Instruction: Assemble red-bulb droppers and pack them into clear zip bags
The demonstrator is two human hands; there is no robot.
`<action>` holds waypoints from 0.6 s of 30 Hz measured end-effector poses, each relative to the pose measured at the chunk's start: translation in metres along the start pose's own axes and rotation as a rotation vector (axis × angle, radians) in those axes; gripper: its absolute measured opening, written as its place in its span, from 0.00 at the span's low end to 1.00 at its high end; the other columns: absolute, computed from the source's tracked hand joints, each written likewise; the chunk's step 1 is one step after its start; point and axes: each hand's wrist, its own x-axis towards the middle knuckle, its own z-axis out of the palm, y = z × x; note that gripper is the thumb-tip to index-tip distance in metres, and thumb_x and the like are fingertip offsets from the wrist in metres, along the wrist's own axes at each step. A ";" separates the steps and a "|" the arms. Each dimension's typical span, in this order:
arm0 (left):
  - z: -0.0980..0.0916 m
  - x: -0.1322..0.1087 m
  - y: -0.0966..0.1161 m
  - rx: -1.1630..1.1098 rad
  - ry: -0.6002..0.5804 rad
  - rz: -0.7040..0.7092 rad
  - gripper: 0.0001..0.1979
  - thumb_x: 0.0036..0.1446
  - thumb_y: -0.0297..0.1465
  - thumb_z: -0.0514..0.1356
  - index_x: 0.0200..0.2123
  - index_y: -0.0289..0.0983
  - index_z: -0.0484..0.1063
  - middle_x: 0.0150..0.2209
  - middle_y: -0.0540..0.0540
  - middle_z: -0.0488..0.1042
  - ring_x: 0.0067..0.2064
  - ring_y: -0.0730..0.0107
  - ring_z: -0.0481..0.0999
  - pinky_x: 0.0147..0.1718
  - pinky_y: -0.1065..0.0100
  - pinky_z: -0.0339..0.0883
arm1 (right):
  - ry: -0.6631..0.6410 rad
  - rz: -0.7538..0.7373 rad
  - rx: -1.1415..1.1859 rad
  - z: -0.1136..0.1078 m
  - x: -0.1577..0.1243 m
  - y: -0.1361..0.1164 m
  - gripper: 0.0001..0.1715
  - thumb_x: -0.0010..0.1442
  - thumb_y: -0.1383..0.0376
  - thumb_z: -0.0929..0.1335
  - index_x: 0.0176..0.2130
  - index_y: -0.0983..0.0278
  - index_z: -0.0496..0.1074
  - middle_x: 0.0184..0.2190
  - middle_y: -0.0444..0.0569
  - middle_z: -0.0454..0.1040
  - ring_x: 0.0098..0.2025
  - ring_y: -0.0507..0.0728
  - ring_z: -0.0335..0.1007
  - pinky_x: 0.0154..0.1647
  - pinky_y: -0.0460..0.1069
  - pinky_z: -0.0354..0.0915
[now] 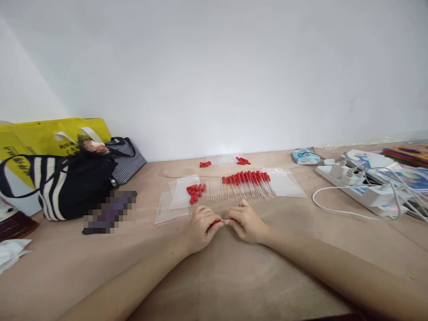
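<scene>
My left hand [203, 227] is closed around a red rubber dropper bulb [216, 222], most of it hidden by the fingers. Close against it, my right hand [245, 223] pinches a thin clear dropper tube [224, 220] whose end meets the bulb. Beyond the hands lies a row of droppers [249, 180], clear tubes with red bulbs on their far ends. Left of that row are several bare tubes [213, 191] side by side. Loose red bulbs [195, 192] lie on clear plastic bags [177, 196].
Farther back are two small groups of red bulbs [205, 164] [242, 160]. A black striped bag [76, 187] and a yellow bag [43, 129] stand left. To the right lie a power strip [364, 196] with white cables, a blue mask [306, 157] and colourful booklets [406, 176].
</scene>
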 end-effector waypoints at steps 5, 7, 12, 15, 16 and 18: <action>-0.006 0.002 0.002 -0.026 0.000 -0.058 0.12 0.59 0.33 0.48 0.30 0.37 0.70 0.27 0.49 0.73 0.30 0.70 0.69 0.38 0.64 0.56 | 0.003 0.026 0.054 -0.005 0.003 0.000 0.11 0.60 0.66 0.57 0.31 0.65 0.66 0.28 0.45 0.72 0.29 0.50 0.64 0.36 0.47 0.48; -0.009 0.002 0.001 -0.021 0.027 -0.063 0.12 0.59 0.33 0.48 0.34 0.38 0.70 0.29 0.49 0.74 0.31 0.69 0.69 0.39 0.64 0.56 | -0.010 0.010 0.050 -0.008 0.003 0.001 0.12 0.61 0.65 0.57 0.34 0.64 0.67 0.29 0.46 0.72 0.31 0.50 0.64 0.36 0.48 0.48; -0.010 -0.002 -0.002 0.010 0.038 -0.044 0.11 0.59 0.31 0.49 0.38 0.42 0.71 0.30 0.49 0.74 0.32 0.70 0.70 0.44 0.61 0.52 | -0.033 -0.044 -0.074 -0.016 0.000 -0.002 0.12 0.59 0.64 0.58 0.37 0.63 0.69 0.31 0.47 0.72 0.35 0.52 0.63 0.37 0.49 0.47; -0.010 -0.003 -0.005 0.016 0.063 -0.079 0.12 0.57 0.32 0.52 0.44 0.42 0.68 0.32 0.49 0.73 0.36 0.67 0.70 0.44 0.60 0.54 | -0.049 -0.014 -0.189 -0.018 -0.004 0.000 0.11 0.57 0.64 0.60 0.34 0.63 0.70 0.29 0.49 0.72 0.34 0.54 0.63 0.35 0.50 0.46; -0.010 -0.003 -0.006 0.016 0.088 -0.113 0.15 0.56 0.33 0.53 0.47 0.42 0.65 0.35 0.48 0.72 0.39 0.65 0.69 0.44 0.60 0.55 | -0.053 0.017 -0.209 -0.018 -0.004 0.002 0.11 0.57 0.65 0.60 0.33 0.63 0.70 0.29 0.49 0.72 0.34 0.54 0.63 0.35 0.50 0.46; -0.010 -0.004 -0.009 0.013 0.141 -0.206 0.22 0.53 0.33 0.55 0.52 0.40 0.58 0.40 0.45 0.70 0.43 0.62 0.67 0.44 0.59 0.57 | -0.020 0.143 -0.208 -0.018 -0.003 0.009 0.11 0.56 0.65 0.60 0.31 0.63 0.70 0.29 0.48 0.72 0.34 0.54 0.64 0.36 0.50 0.47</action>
